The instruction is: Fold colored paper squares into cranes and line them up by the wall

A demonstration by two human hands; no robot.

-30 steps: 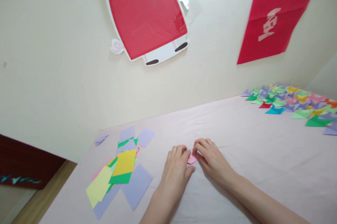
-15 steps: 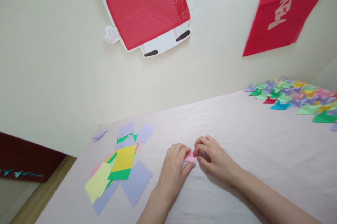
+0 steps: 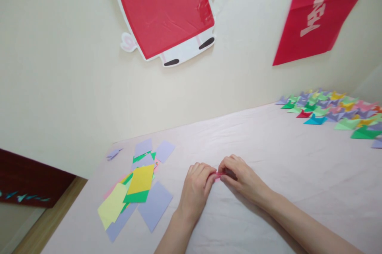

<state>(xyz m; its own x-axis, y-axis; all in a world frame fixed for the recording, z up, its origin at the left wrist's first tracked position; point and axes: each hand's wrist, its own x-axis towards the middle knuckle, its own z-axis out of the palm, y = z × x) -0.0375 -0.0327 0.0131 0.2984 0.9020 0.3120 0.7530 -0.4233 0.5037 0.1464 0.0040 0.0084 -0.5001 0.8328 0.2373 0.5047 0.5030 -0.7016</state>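
Here, a small pink paper (image 3: 218,176) is pinched between our left hand (image 3: 197,184) and our right hand (image 3: 242,176)

We have the paper low over the pale cloth (image 3: 301,182), close in front of us; whether it touches the cloth, we cannot tell. Our left thumb and forefinger close on its left end, the other fingers bent alongside. Our right thumb and forefinger nip its right end, leaving a rounded gap behind the tips. Only a narrow strip of pink shows between us, so we cannot make out its folds.

To our left lies a loose spread of paper: a deep yellow sheet (image 3: 141,179) on top of a green sheet (image 3: 135,197), a pale yellow sheet (image 3: 112,208) beside them, and a lavender sheet (image 3: 155,205) nearest our left hand. Well apart, at the far right, we see rows of folded paper shapes in many colours, a blue shape (image 3: 315,120) near their front edge
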